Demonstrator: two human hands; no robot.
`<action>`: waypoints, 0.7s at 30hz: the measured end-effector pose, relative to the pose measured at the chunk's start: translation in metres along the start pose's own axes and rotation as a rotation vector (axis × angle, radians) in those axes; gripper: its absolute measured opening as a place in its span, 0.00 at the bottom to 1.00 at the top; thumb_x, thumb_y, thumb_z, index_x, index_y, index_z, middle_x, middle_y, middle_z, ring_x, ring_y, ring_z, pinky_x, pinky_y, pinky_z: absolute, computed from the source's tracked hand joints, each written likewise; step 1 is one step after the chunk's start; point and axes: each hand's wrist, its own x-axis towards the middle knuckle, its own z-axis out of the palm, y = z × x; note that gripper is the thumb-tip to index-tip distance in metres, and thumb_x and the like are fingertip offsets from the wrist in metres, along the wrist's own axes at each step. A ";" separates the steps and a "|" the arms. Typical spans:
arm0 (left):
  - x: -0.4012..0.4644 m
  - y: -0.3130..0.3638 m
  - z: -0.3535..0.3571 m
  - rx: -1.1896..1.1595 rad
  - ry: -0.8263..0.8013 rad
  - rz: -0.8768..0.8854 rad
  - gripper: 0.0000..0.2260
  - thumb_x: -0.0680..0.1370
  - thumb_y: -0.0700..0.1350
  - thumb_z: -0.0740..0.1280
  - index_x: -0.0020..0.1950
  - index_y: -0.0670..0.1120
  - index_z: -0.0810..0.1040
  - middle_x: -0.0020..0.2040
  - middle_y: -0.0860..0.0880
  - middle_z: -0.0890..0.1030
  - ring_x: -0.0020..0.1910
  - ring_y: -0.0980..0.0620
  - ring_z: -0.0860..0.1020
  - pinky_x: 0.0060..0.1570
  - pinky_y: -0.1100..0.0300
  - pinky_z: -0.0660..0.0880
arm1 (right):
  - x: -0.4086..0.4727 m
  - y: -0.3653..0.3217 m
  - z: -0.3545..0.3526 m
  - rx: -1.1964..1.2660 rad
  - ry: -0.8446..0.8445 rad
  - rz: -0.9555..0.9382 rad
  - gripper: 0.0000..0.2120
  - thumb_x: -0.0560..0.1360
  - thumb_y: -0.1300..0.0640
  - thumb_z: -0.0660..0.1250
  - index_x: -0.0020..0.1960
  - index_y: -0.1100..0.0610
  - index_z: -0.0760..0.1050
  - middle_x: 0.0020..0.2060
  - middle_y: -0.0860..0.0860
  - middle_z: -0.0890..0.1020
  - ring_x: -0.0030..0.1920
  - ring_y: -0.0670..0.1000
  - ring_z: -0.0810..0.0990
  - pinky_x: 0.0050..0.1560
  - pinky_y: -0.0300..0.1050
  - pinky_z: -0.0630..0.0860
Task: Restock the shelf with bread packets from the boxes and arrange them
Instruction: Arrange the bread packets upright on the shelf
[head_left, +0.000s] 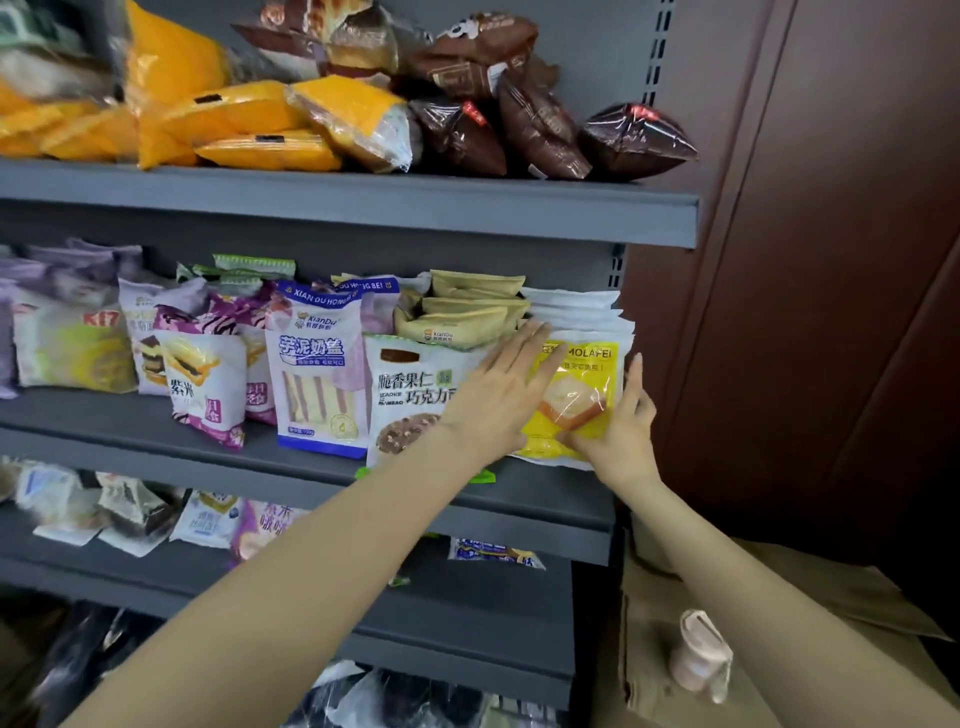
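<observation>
A yellow bread packet (582, 395) stands upright at the right end of the middle grey shelf (291, 467), in front of a stack of white packets (576, 306). My left hand (498, 395) lies flat with straight fingers across the packet's left side and the neighbouring white chocolate-nut packet (405, 395). My right hand (621, 421) holds the yellow packet's lower right corner, thumb in front and fingers up along its right edge.
The top shelf carries orange packets (244, 124) and brown packets (524, 124). Purple, blue and tan packets (311, 374) fill the middle shelf. Lower shelves hold more packets. A cardboard box (727, 623) with one pink packet (698, 654) sits at lower right beside a brown wall.
</observation>
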 end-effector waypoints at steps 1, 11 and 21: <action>0.005 0.007 0.000 0.005 -0.064 -0.003 0.48 0.64 0.46 0.77 0.77 0.42 0.54 0.77 0.38 0.55 0.77 0.41 0.54 0.74 0.52 0.55 | 0.005 0.003 -0.002 0.020 -0.043 0.054 0.63 0.62 0.57 0.80 0.76 0.52 0.34 0.72 0.65 0.57 0.73 0.61 0.58 0.69 0.52 0.62; 0.054 0.022 0.020 -0.086 -0.314 -0.239 0.35 0.78 0.40 0.62 0.78 0.43 0.42 0.77 0.38 0.44 0.76 0.39 0.48 0.72 0.51 0.58 | 0.030 0.000 0.006 -0.033 -0.143 0.058 0.60 0.65 0.54 0.78 0.76 0.57 0.34 0.74 0.60 0.57 0.73 0.58 0.61 0.68 0.51 0.64; 0.085 0.019 0.020 -0.031 -0.281 -0.209 0.44 0.72 0.48 0.72 0.77 0.41 0.47 0.75 0.41 0.59 0.74 0.43 0.59 0.71 0.51 0.58 | 0.075 -0.004 -0.035 0.444 -0.304 0.058 0.50 0.66 0.66 0.76 0.76 0.54 0.46 0.64 0.48 0.72 0.62 0.48 0.75 0.60 0.43 0.75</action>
